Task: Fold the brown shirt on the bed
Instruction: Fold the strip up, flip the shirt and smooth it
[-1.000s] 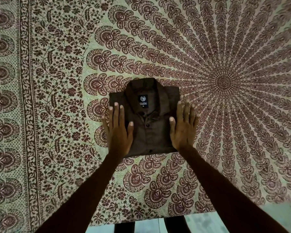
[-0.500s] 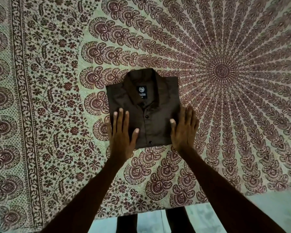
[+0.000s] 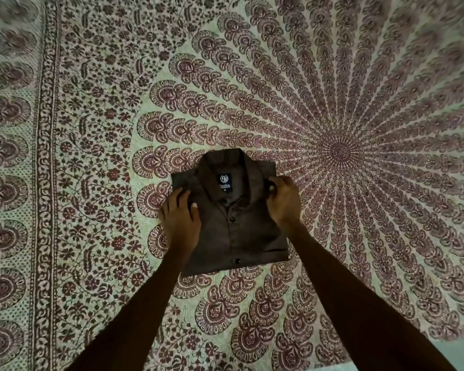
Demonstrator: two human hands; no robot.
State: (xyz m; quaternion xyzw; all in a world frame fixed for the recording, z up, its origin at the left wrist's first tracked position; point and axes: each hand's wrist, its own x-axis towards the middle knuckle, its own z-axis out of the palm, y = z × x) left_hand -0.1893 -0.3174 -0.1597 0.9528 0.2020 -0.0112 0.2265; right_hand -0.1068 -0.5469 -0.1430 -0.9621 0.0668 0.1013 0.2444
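Both hands at the folded brown shirt (image 3: 233, 223) on the bed.

The left hand (image 3: 181, 216) lies on the shirt's left edge, fingers curled over it; the right hand (image 3: 283, 199) pinches the right shoulder edge. The shirt is a neat rectangle, collar far, label showing, on a mandala-print bedsheet (image 3: 359, 103).

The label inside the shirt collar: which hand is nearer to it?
About equal, the left hand marginally nearer. It lies below-left of the label, on the shirt edge; the right hand grips the edge to the label's right.
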